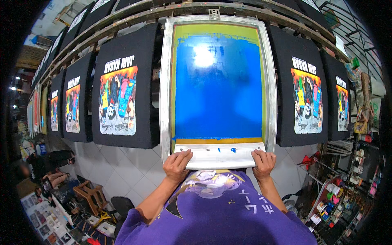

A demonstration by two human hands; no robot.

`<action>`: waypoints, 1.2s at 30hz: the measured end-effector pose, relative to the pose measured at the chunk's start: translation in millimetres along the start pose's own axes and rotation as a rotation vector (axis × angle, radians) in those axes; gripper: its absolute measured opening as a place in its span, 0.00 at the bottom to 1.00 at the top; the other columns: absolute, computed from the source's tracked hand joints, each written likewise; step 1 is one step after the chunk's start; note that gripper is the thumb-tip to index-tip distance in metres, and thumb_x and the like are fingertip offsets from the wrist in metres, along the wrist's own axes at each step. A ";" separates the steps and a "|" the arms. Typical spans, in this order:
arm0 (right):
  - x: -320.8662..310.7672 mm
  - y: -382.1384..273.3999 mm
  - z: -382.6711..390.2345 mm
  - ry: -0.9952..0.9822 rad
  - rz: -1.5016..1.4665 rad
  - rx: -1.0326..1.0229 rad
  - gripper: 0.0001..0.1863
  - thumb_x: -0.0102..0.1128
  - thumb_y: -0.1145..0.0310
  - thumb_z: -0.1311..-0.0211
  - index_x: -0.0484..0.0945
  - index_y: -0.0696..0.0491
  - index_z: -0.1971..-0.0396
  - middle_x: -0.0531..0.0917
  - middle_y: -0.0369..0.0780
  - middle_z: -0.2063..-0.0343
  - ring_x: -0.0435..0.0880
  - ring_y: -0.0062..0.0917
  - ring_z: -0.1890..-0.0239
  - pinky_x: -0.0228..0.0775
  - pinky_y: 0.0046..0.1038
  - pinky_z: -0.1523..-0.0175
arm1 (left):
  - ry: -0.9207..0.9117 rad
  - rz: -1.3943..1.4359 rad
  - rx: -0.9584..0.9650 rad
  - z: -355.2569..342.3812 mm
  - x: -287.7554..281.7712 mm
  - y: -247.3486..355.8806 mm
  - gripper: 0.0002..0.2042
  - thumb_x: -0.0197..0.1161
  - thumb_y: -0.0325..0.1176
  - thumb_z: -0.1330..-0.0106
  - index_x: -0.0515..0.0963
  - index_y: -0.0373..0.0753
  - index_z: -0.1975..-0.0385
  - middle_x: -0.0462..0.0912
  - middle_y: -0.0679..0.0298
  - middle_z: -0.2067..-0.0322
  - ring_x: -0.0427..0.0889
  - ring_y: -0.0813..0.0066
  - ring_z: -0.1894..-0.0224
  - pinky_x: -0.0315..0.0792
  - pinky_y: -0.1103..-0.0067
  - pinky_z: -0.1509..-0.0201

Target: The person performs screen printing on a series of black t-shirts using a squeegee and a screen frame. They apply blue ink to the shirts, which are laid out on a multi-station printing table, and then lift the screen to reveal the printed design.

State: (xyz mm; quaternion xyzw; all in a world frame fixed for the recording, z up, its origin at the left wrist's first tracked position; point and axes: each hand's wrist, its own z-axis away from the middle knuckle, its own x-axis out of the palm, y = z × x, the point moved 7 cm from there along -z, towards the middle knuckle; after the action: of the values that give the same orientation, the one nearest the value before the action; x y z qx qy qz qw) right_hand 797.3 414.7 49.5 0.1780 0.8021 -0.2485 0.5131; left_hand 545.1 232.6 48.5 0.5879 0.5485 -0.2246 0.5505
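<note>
Both ends of a wide squeegee (218,155) are in my grip, its pale handle lying across the near end of a screen printing frame (270,81). My left hand (177,164) wraps round the left end, and my right hand (263,162) closes round the right end. An amber blade strip (220,141) shows along the squeegee's far side. Blue ink (216,98) coats most of the mesh, with a yellow-green border (216,29) round it. Small blue drops mark the squeegee handle. What lies beneath the screen is hidden.
Black shirts with colourful prints lie on boards to the left (126,90) and right (300,81). A metal hinge (214,14) sits at the frame's far edge, by wooden rails (134,20). A wooden stool (90,197) stands lower left; a rack of ink containers (330,200) stands lower right.
</note>
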 end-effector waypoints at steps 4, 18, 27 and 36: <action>15.1 19.0 -43.3 0.015 -0.017 -0.035 0.10 0.58 0.73 0.49 0.83 0.52 0.66 0.85 0.36 0.66 0.81 0.29 0.65 0.65 0.34 0.56 | 0.020 -0.032 0.019 -40.1 10.5 -16.8 0.20 0.67 0.24 0.58 0.86 0.43 0.60 0.87 0.70 0.57 0.83 0.69 0.64 0.78 0.75 0.63; 98.1 162.6 -383.1 -0.231 0.148 -0.074 0.20 0.74 0.68 0.58 0.85 0.52 0.60 0.86 0.46 0.64 0.84 0.43 0.57 0.74 0.41 0.49 | -0.258 -0.290 -0.027 -390.0 43.1 -132.0 0.18 0.75 0.48 0.48 0.86 0.48 0.60 0.87 0.53 0.68 0.87 0.55 0.64 0.80 0.63 0.58; 7.3 105.4 -314.3 -0.275 0.097 -0.087 0.23 0.79 0.61 0.58 0.86 0.52 0.60 0.86 0.48 0.63 0.82 0.44 0.57 0.71 0.41 0.47 | -0.353 -0.265 -0.007 -334.0 -27.0 -81.2 0.28 0.76 0.57 0.54 0.86 0.43 0.58 0.87 0.50 0.67 0.86 0.49 0.63 0.80 0.61 0.55; -27.6 -5.1 -22.6 -0.046 -0.030 -0.119 0.15 0.58 0.73 0.51 0.84 0.47 0.61 0.80 0.34 0.64 0.77 0.30 0.56 0.65 0.43 0.44 | -0.084 0.000 0.149 -15.3 -22.1 4.6 0.28 0.68 0.26 0.63 0.83 0.46 0.53 0.83 0.70 0.54 0.78 0.66 0.55 0.72 0.69 0.54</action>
State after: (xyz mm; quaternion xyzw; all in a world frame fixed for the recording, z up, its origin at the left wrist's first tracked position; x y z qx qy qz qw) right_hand 789.3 422.8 83.6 0.1291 0.8061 -0.2120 0.5372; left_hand 537.4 238.5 74.1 0.6172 0.5067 -0.2893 0.5279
